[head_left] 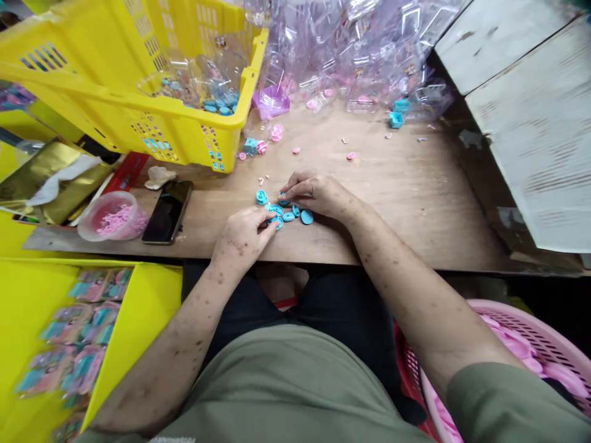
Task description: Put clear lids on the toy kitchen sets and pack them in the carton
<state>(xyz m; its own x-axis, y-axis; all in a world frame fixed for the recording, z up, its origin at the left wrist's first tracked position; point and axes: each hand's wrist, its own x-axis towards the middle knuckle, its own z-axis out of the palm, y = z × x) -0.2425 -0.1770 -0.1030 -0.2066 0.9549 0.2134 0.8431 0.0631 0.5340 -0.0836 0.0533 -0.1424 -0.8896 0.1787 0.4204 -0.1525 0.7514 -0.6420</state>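
Observation:
Several small round blue plastic parts (289, 216) lie on the wooden table between my hands, near its front edge. My left hand (242, 237) is closed, with thumb and forefinger pinching a blue part (277, 223) at the left of the group. Just behind the group, my right hand (314, 192) has its fingers bent together on another blue part (283, 198), mostly hidden under the fingertips. A round blue piece with a raised centre (261, 197) sits between the hands, to the left. One flat blue disc (306, 216) lies below my right hand.
A yellow crate (184, 123) holding clear and blue parts stands back left. Beside it are a black phone (167, 212) and a tub of pink pieces (113, 216). Clear packages (351, 49) pile up at the back. A pink basket (530, 314) is low right.

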